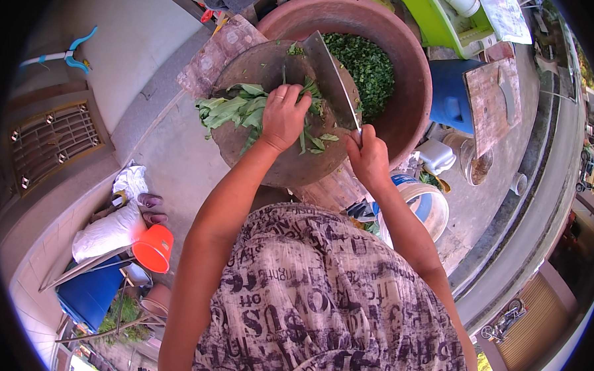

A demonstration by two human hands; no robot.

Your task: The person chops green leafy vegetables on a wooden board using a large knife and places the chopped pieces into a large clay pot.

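Note:
My left hand (285,116) presses a bunch of leafy greens (233,112) down on a round wooden chopping block (258,159). A ring is on one of its fingers. In my right hand (368,156) is the handle of a cleaver (329,77), its broad blade slanting over the block's right part, just right of the bunch. Cut leaf pieces (318,142) lie scattered on the wood. Beyond the blade, a large reddish-brown basin (413,86) holds a heap of finely chopped greens (364,71). The block overlaps the basin's near left side.
Right of the basin stand a blue barrel (450,92) with a board (494,104) against it, and a white-and-blue bucket (425,206). A lime-green plastic rack (433,20) is at the top. An orange bucket (153,249) and white sack (108,232) sit at lower left.

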